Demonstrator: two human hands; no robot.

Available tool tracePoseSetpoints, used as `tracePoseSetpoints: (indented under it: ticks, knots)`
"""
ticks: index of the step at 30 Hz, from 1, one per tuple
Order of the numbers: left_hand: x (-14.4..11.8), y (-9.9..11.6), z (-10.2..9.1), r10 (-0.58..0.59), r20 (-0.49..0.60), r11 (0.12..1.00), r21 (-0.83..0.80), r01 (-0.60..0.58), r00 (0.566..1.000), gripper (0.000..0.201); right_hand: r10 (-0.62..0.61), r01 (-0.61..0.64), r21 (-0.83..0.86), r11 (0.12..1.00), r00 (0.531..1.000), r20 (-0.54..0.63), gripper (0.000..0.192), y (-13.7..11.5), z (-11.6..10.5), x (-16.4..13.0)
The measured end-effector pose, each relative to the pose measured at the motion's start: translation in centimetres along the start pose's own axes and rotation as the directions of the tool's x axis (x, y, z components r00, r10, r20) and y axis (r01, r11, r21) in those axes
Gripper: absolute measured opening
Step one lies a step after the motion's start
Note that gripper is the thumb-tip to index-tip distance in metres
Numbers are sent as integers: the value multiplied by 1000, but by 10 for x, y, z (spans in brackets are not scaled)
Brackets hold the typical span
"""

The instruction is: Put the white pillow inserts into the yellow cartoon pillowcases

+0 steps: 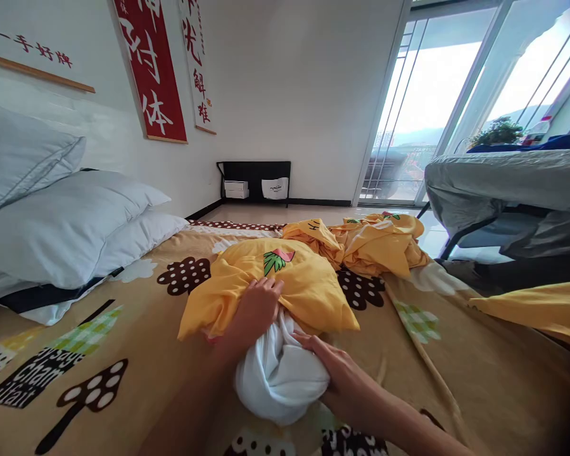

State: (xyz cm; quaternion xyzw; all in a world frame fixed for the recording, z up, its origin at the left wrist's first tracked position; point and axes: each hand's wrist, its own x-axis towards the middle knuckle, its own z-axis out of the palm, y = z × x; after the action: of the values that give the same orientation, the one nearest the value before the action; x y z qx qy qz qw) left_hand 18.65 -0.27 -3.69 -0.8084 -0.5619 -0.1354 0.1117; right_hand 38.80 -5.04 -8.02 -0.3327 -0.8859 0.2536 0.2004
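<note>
I see the left hand (256, 308) clamped on the yellow cotton pillowcase (285, 278) at its opening. Right hand (335, 370) lies open against the bulging white pillow (278, 377) on the tan patterned bedspread (137, 354).

Yellow pillowcase (285, 278) in my frame's centre, crumpled, printed with a green and pink motif, lying on the bed, white pillow (278, 373) bulging bunched from its open end at lower centre, partly inside the case.

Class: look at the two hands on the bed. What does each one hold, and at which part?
The left hand grips the open edge of the yellow pillowcase. The right hand presses the exposed end of the white pillow, fingers spread, not closed.
</note>
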Motion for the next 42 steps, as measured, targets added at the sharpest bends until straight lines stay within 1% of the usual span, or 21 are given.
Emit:
tracePoseSetpoints:
  ticks: [4,6,8,9,10,11,13,15,16,18,22,24,27,29,31,33,35,37,39,41,42]
  knots:
    - [1,-3,-6,70,26,997,-42,-69,997,22,-148,147,24,989,989,14,54,0,10,-2]
    - [-1,0,-12,106,5,989,-107,-105,994,21,-199,199,2,980,979,-33,56,2,16,1]
    - [-5,5,-17,112,-34,970,-212,-117,993,17,-235,228,-75,971,966,-108,55,4,19,7]
    - [-7,8,-20,99,-52,957,-269,-110,994,16,-232,214,-135,968,962,-142,54,5,19,11]
    - [-9,11,-22,75,-67,942,-323,-93,995,14,-205,170,-202,965,964,-170,52,4,17,16]
    - [-11,15,-24,44,-78,926,-370,-70,996,12,-145,92,-268,959,971,-187,50,3,15,22]
    - [-15,21,-26,-28,-102,902,-430,-19,994,10,39,-121,-385,915,976,-215,42,-2,6,34]
    - [-17,24,-27,-81,-127,892,-453,15,989,8,196,-293,-468,834,950,-244,36,-8,-5,46]
    - [-17,26,-27,-95,-135,890,-455,24,986,8,237,-339,-497,799,937,-258,34,-11,-11,51]
    - [-18,27,-28,-95,-139,890,-456,22,986,8,264,-379,-528,760,922,-282,29,-14,-19,59]
    - [-18,27,-31,-20,-116,901,-432,-32,993,14,325,-455,-561,691,889,-322,24,-11,-26,65]
    - [-19,26,-31,-11,-75,899,-438,-23,997,13,312,-447,-602,662,894,-321,25,-8,-28,66]
    - [-18,24,-31,-75,5,913,-401,70,997,17,239,-396,-676,621,918,-317,30,-6,-32,64]
    - [-16,21,-29,-141,52,943,-296,150,989,14,206,-379,-714,589,924,-321,36,-7,-35,60]
    - [-12,16,-25,-200,76,962,-172,211,977,14,178,-362,-740,566,931,-320,45,-10,-38,54]
    - [-9,12,-20,-226,55,969,-86,230,973,14,144,-333,-762,555,941,-306,54,-13,-39,45]
    - [-7,9,-14,-213,6,976,-52,213,977,15,131,-289,-790,540,957,-260,53,-17,-37,35]
    - [-5,10,-8,-204,-52,979,-44,201,978,17,156,-208,-823,528,977,-147,38,-21,-32,26]
    - [-4,15,-2,-206,-102,978,-46,202,973,19,225,-124,-831,542,974,2,17,-24,-26,21]
    - [-4,23,1,-184,-136,982,-56,178,973,18,302,-104,-807,581,948,95,16,-26,-20,20]
    - [-4,27,2,-157,-143,987,-66,149,977,16,326,-126,-790,600,940,98,16,-26,-17,20]
